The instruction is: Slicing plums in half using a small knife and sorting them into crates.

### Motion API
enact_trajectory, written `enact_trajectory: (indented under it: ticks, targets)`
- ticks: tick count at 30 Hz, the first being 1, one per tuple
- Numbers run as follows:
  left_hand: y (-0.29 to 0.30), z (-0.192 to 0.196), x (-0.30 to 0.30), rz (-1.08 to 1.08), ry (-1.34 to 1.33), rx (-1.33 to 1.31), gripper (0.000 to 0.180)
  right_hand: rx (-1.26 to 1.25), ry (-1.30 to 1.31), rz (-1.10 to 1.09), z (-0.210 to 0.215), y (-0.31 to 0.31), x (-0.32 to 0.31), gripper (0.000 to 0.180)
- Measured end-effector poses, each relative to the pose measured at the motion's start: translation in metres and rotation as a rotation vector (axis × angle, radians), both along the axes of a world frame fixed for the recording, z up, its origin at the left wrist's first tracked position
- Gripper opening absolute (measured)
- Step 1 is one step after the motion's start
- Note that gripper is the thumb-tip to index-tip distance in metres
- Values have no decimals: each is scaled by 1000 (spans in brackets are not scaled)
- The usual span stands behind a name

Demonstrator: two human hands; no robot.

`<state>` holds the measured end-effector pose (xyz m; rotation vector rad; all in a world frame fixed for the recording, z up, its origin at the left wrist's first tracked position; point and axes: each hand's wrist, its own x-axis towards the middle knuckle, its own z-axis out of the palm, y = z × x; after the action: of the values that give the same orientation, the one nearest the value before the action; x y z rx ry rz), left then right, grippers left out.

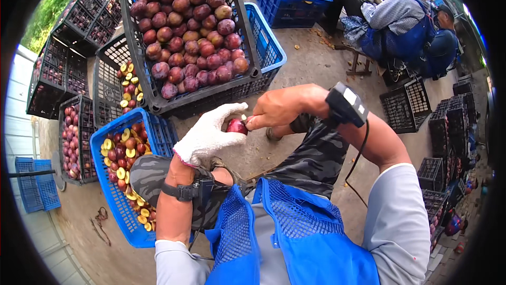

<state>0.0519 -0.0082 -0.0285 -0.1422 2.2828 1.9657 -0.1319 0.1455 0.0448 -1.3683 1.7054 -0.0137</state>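
My left hand, in a white knitted glove, holds a dark red plum between thumb and fingers in front of me. My bare right hand is closed against the plum's right side; whatever its fingertips may pinch is hidden. Beyond both hands stands a black crate heaped with whole plums. By my left knee, a blue crate contains cut plum halves with yellow flesh.
Beneath the plum crate sits another blue crate. Black crates line the left side. A co-worker sits at the upper right near a blue crate of cut plums. More black crates stand at right.
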Motion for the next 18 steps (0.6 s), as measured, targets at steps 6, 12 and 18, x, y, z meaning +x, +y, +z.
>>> enact_trajectory:
  ticks: [6,12,18]
  targets:
    - [-3,3,-33,393,15,1260,52,-1009,59,-1091,-4,69,-46,20]
    - [11,-1,-48,588,-18,1364,56,-1160,232,-709,-52,-23,53,50]
    - [6,-8,-52,620,469,-164,25,-852,-471,-1072,-53,-27,44,28]
